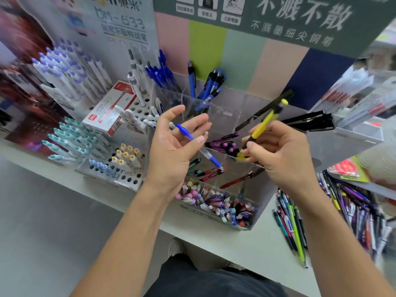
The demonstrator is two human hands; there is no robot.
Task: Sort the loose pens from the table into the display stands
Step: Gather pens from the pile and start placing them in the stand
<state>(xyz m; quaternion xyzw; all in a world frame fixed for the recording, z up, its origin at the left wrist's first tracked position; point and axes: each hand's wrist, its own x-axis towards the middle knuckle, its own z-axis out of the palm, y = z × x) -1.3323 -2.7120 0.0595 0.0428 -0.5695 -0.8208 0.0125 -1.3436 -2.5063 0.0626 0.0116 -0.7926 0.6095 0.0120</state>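
I am holding my left hand (171, 146) palm-up with the fingers loosely spread, and a blue capped pen (198, 145) is lying across the fingertips, my thumb pressing it down — its tip pointing toward 4 o'clock. My right hand (280, 153) is curling around a yellow pen (264, 123), pinching it so the clicker end is pointing toward 1 o'clock. Both hands are hovering over the clear acrylic display stand (235, 168), whose compartments are holding blue, purple, red and black pens. At 4 o'clock a loose pile of pens (334, 215) is lying on the pale worktop (246, 247) — just beside the stand.
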